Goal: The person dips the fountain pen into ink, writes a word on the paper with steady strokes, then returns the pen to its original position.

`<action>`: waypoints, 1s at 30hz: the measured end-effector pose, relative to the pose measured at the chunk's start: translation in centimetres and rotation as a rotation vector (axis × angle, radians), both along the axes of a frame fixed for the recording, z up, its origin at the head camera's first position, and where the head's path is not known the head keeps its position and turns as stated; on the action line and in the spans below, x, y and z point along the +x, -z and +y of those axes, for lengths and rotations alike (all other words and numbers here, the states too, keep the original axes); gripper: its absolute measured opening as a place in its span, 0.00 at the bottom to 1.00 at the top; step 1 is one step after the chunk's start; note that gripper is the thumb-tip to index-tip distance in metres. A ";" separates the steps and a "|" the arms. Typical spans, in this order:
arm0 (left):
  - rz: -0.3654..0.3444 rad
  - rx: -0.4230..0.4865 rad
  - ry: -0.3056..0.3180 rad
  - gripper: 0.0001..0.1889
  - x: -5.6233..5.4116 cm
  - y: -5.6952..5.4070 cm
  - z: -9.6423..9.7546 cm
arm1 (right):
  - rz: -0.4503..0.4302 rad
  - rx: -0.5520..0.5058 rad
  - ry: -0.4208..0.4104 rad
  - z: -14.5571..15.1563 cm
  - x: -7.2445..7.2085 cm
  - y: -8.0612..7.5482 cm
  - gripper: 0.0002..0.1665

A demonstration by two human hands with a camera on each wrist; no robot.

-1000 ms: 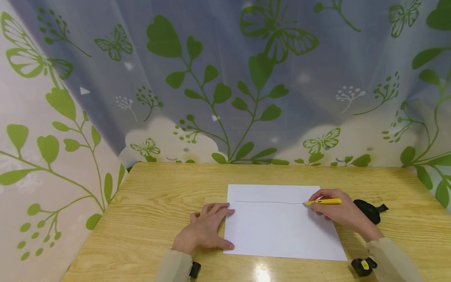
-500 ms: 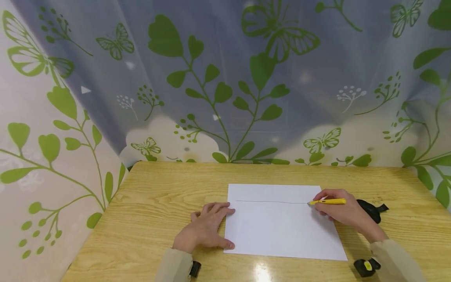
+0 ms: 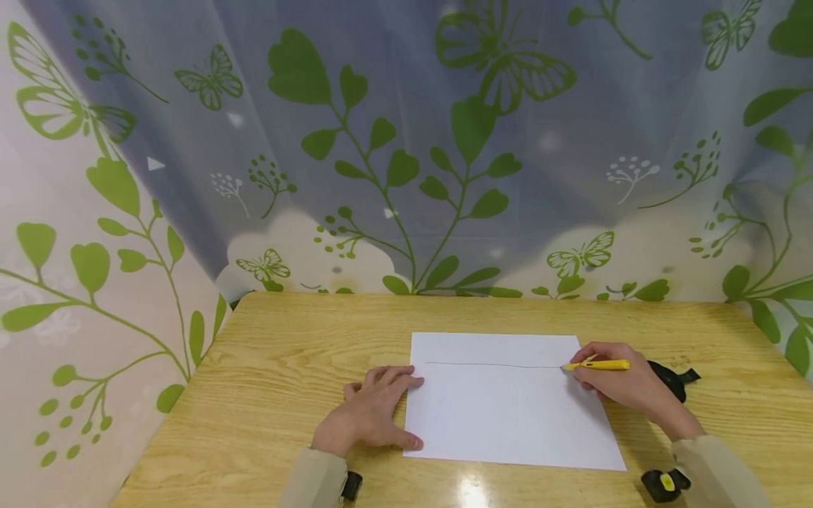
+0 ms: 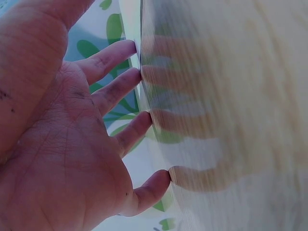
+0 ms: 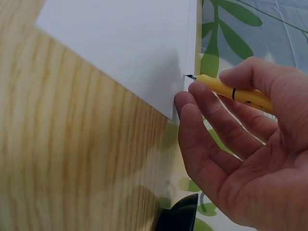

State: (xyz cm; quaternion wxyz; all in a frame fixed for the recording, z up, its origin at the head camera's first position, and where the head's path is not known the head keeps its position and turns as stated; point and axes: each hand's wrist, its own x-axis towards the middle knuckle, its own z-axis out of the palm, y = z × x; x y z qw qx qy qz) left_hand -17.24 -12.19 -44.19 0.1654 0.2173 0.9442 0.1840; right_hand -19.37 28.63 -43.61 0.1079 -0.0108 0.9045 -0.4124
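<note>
Curtain (image 3: 394,127), printed with green leaves and butterflies, hangs behind a wood-grain tabletop (image 3: 279,339). One sheet of white paper (image 3: 502,416): lies flat toward the right of centre, its right edge slanted. One thin dark line (image 3: 483,364): crosses the sheet near its far edge, slightly wavy, from near the left edge to near the right. One yellow pen (image 3: 603,365): pinched in the right hand (image 3: 619,374), nib at the line's right end, barrel leaning low to the right. One left hand (image 3: 371,409): spread and grasping nothing, thumb and forefinger resting on the paper's left edge. One black object (image 3: 673,384), purpose unclear: beside the right hand, partly hidden by it. Handling note, by judgement: the step appears to be ruling this line freehand; it calls for light, even nib pressure, a glide from the forearm rather than the wrist, the far edge as a guide, firm left-hand pressure against skewing, and a halt before the nib slips off the sheet.
</note>
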 end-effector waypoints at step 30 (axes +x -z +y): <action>-0.002 0.000 -0.003 0.49 -0.2 0.2 0.0 | -0.028 -0.063 0.094 0.7 0.1 0.3 0.19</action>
